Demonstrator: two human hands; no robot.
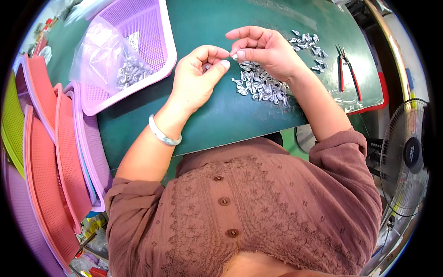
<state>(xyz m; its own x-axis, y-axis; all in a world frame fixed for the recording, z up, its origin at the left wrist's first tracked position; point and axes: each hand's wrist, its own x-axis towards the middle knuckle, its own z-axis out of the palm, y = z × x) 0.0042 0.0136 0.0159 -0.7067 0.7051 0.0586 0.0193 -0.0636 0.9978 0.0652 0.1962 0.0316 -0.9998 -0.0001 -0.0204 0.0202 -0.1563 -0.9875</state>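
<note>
My left hand [194, 76] is closed, its thumb against the curled fingers, with a bit of a small silver metal piece [207, 67] showing between them. Just to its right, my right hand [267, 51] pinches another small silver piece [235, 57] between thumb and forefinger, its other fingers loosely bent. The fingertips of both hands nearly meet there. Below my right hand lies a pile of small silver metal pieces [258, 85], shaped like drops with a loop; the hand hides part of it. A smaller scattered group [304, 44] lies beyond my right wrist.
Red-handled pliers [341, 74] lie at the right of the green table [207, 120]. A purple basket [168, 37] at left holds a clear plastic bag [99, 55] with more silver pieces. Stacked coloured baskets [50, 152] stand left; a fan [406, 157] stands right.
</note>
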